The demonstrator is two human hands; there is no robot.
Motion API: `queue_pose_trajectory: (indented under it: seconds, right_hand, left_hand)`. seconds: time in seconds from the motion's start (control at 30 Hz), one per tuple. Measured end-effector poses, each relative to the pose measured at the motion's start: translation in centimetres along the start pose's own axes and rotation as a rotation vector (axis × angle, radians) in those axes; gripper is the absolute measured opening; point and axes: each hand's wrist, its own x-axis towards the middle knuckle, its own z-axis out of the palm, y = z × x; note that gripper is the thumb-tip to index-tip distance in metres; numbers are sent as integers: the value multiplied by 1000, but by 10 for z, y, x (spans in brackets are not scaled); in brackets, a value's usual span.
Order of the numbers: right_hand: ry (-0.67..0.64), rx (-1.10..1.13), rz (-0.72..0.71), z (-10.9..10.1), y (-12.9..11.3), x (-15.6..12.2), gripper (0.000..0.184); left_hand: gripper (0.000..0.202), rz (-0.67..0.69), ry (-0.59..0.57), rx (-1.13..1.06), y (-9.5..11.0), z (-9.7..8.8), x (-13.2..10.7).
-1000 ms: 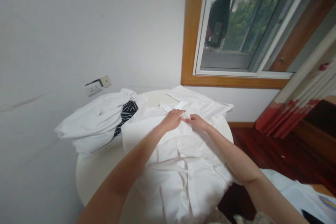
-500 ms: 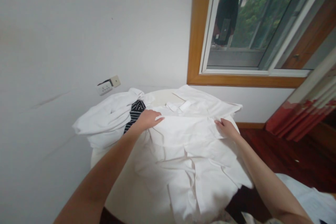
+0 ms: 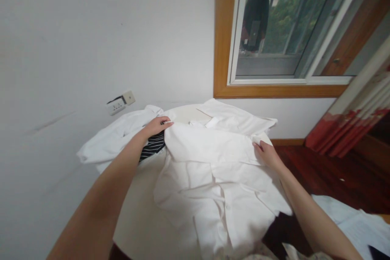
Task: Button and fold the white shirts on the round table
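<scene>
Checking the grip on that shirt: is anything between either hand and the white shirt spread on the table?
Nothing visible. The left hand grips the white shirt at its left shoulder edge, and the right hand touches its right edge directly.

A room in a home is shown. A plain white wall [image 3: 91,28] is fitted with a wall socket [image 3: 120,102], and a wood-framed window [image 3: 274,32] is set beside it (green trees and a dark garment hung outside can be seen through the glass). A red-and-cream curtain [image 3: 350,126] is hung at the right, above a dark red wooden floor [image 3: 319,174]. A round white table [image 3: 143,211] is covered with white clothing [image 3: 213,170], heaped along its far left edge.
</scene>
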Motion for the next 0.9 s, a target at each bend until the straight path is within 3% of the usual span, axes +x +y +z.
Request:
queue_pose_trajectory:
  seconds: [0.27,0.4,0.53,0.63,0.73,0.9]
  right_hand:
    - [-23,-13,-45,5,-3,-5,32]
    - [-49,-9,-53,7,2,-9,34]
    - [-26,11,-69,8,4,-10,35]
    - [-16,21,-84,7,4,-10,36]
    - [-21,26,-79,7,4,-11,38]
    - [-21,31,-75,11,3,-14,36]
  left_hand:
    - [37,103,-69,566,-10,20,21]
    - [24,79,93,625,9,25,10]
    - [29,1,206,562,47,24,-23]
    - [38,41,137,518,70,32,-62]
    - [45,65,53,527,77,53,-99]
    - [41,-38,144,571,72,87,-122]
